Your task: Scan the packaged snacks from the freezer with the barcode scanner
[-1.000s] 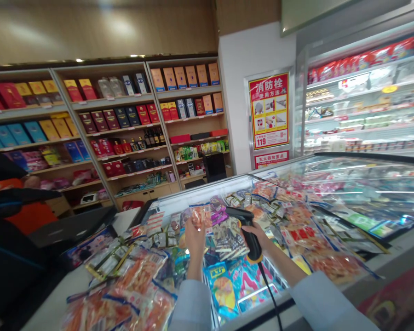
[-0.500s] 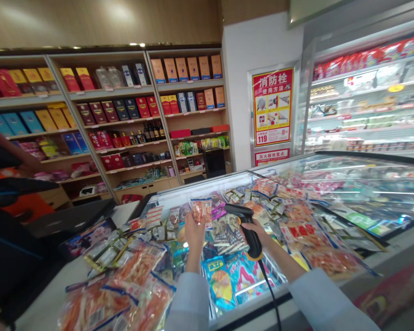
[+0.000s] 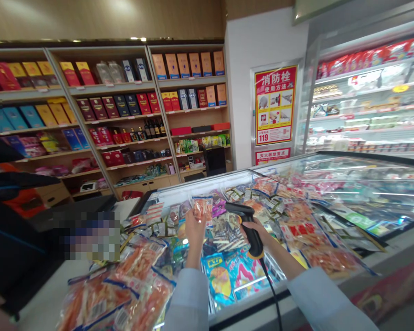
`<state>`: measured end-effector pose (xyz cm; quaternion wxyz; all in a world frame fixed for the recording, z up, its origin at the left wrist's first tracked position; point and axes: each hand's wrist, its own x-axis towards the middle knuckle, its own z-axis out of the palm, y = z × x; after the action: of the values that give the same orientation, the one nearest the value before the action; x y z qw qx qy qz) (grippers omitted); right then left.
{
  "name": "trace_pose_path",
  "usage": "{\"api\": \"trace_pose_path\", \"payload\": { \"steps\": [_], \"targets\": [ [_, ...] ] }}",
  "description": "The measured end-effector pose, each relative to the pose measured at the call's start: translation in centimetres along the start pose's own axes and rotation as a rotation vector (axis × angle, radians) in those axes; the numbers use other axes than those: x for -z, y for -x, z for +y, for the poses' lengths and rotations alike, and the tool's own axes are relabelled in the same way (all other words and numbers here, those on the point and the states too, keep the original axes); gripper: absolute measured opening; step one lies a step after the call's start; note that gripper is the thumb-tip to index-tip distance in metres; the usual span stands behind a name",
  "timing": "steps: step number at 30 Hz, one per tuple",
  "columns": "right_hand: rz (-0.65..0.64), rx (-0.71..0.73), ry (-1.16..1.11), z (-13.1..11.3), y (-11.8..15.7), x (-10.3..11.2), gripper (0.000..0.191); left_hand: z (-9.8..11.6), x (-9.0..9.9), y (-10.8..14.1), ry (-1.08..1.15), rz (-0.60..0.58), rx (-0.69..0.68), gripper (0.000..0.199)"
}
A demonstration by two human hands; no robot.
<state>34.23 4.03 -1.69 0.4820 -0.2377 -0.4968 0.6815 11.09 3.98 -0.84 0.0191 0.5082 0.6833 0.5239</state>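
The left hand (image 3: 195,230) has its grip closed on the lower part of a clear packet (image 3: 204,210) of reddish-orange food, the fingers drawn in against it; the packet stands roughly upright from the fingers, held up over the near part of a glass-topped display case (image 3: 207,185). The right hand (image 3: 261,233) has its grip wrapped about the handle of a black and yellow scanner (image 3: 253,241), whose head points left toward the packet, near it but not touching. A dark cord (image 3: 272,296) runs from the bottom of the handle down out of view. Pale blue sleeves (image 3: 189,299) cover both lower arms. Just beyond the hands lies a purple packet (image 3: 220,208), and between the forearms show bright blue packets (image 3: 239,278). To the right, large packets of reddish food (image 3: 301,232) spread over the case. To the left, a heap of clear packets with blue edges (image 3: 112,294) lies at the edge of a white tabletop (image 3: 50,289). At the far left is a person in dark clothing (image 3: 7,220). Behind, shelves (image 3: 124,120) carry boxes and bottles, a red and yellow poster (image 3: 275,106) hangs on a white wall, and lit chiller shelves (image 3: 369,110) hold packaged goods.
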Motion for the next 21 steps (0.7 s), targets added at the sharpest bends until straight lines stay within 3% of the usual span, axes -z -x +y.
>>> {"api": "trace_pose_path", "payload": {
  "steps": [5,10,16,21],
  "targets": [
    [-0.012,-0.016,-0.019,0.0,-0.1,-0.1,0.033,0.0,0.2,0.1,0.008,-0.052,0.015,0.033],
    [-0.008,0.003,0.004,-0.2,0.4,0.0,0.035,0.8,1.4,0.4,0.096,0.025,0.013,0.031],
    [0.009,0.039,0.074,-1.3,1.1,-1.7,0.035,1.4,7.6,0.6,0.192,0.189,-0.013,0.034],
    [-0.113,0.084,0.061,-1.6,0.5,-7.3,0.031,0.6,14.2,0.3,0.169,0.314,0.002,0.04]
  ]
}}
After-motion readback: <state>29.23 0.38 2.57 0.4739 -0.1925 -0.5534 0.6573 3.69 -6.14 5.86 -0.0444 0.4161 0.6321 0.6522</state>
